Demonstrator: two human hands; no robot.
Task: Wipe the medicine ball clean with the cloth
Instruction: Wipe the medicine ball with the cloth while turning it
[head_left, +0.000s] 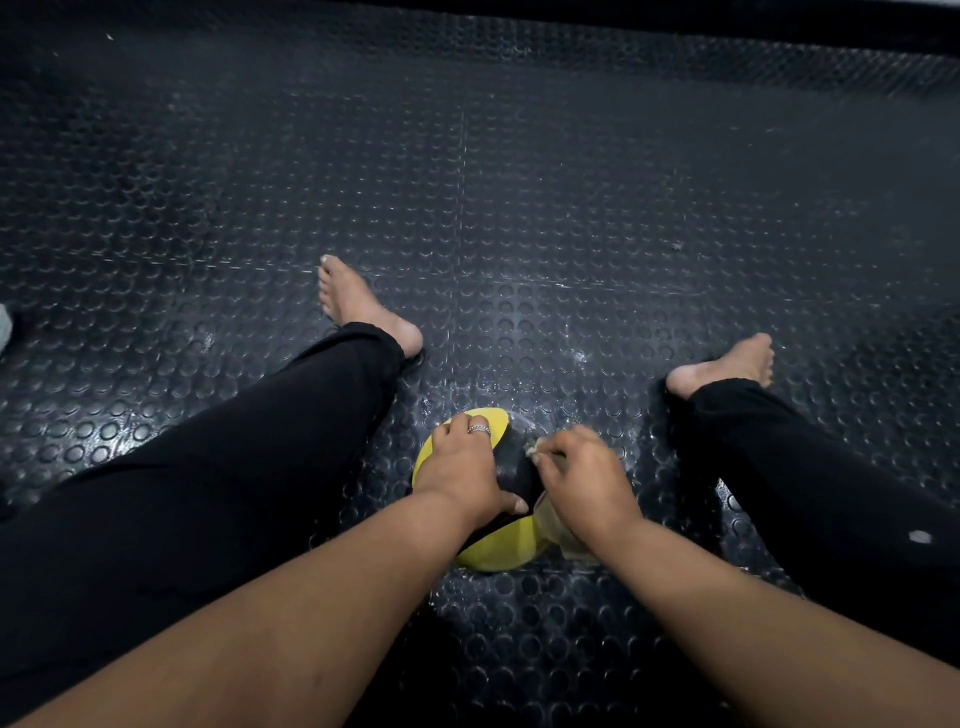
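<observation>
A black and yellow medicine ball (511, 551) sits on the studded rubber floor between my outstretched legs. My left hand (462, 467) lies over its top left side, fingers spread on the yellow panel and thumb on the black band. My right hand (584, 475) presses on the ball's right side with its fingers curled round a pale yellowish cloth (551, 525). A scrap of the cloth pokes out at the fingertips and more hangs below the palm. Most of the ball is hidden under both hands.
My legs in black trousers (249, 467) stretch forward left and right of the ball, bare feet (358, 304) resting on the dark studded floor mat (519, 182). A dark wall base (675, 26) runs along the far edge. A pale object (4, 327) peeks in at the left edge.
</observation>
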